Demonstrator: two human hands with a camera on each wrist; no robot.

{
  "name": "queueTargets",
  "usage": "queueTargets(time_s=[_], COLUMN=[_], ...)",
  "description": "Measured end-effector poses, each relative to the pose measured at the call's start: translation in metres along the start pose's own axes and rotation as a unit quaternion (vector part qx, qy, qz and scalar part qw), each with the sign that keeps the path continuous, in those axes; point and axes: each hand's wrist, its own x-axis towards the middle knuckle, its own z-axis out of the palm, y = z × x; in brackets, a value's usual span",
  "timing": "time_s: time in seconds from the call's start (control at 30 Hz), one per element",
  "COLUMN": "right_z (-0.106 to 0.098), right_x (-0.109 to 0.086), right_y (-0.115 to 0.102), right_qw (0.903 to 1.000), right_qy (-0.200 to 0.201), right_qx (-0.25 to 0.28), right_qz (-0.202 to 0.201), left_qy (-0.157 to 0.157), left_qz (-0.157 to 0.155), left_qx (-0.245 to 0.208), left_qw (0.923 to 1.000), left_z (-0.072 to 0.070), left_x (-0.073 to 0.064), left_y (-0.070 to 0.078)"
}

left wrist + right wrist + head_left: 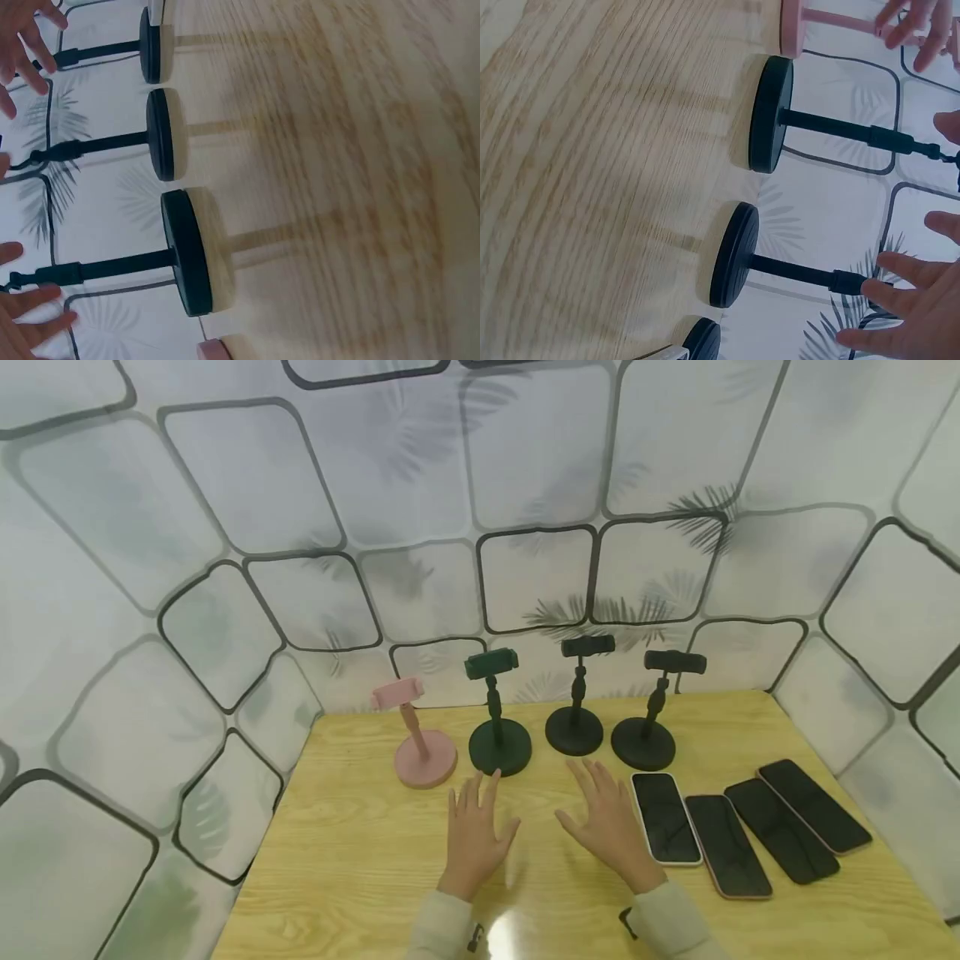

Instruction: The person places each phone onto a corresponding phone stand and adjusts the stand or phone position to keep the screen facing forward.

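My left hand (474, 839) hovers over the wooden table with fingers spread, holding nothing; its fingertips overlap the base of the dark green phone stand (500, 746) in the head view. To its left is a pink phone stand (425, 758). My right hand (609, 827), fingers also spread and holding nothing, is just left of a white-edged phone (666, 818). Beyond it stand two black phone stands, one (574, 730) in the middle and another (643, 743) to the right. In the right wrist view, the right fingers (900, 300) overlap a black stand's stem.
Beside the white-edged phone lie a pink-edged phone (727, 846), a dark phone (782, 831) and another pink-edged phone (814, 806), screens dark. A patterned cloth wall (540, 460) encloses the wooden table (352, 860) at the back and sides.
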Motion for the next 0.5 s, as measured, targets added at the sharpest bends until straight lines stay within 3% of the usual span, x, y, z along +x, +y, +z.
queueTargets(time_s=[0.1,0.2,0.27,0.37,0.43,0.5], right_z=[0.001,0.0,-0.002,-0.005,-0.007,-0.008], right_x=[-0.002,-0.006,-0.007,-0.005,-0.003,-0.002], right_y=[0.003,0.01,0.017,0.029,0.037,0.045], right_qw=[0.9991,0.9965,0.9954,0.9957,0.9963,0.9971], right_qy=[0.017,0.032,0.041,0.053,0.053,0.045], right_qx=[0.039,0.076,0.085,0.074,0.065,0.059], right_qz=[-0.004,-0.011,-0.016,-0.019,-0.018,-0.014], left_qy=[0.055,0.114,0.135,0.157,0.149,0.126], left_qz=[0.016,-0.014,-0.07,-0.156,-0.199,-0.218], left_qx=[-0.068,-0.154,-0.203,-0.269,-0.309,-0.336], left_qw=[0.9961,0.9815,0.9671,0.9374,0.918,0.9076], left_z=[0.0,-0.004,-0.009,-0.017,-0.023,-0.027], left_x=[-0.002,0.003,0.015,0.043,0.063,0.079], left_y=[-0.013,-0.037,-0.058,-0.093,-0.115,-0.135])
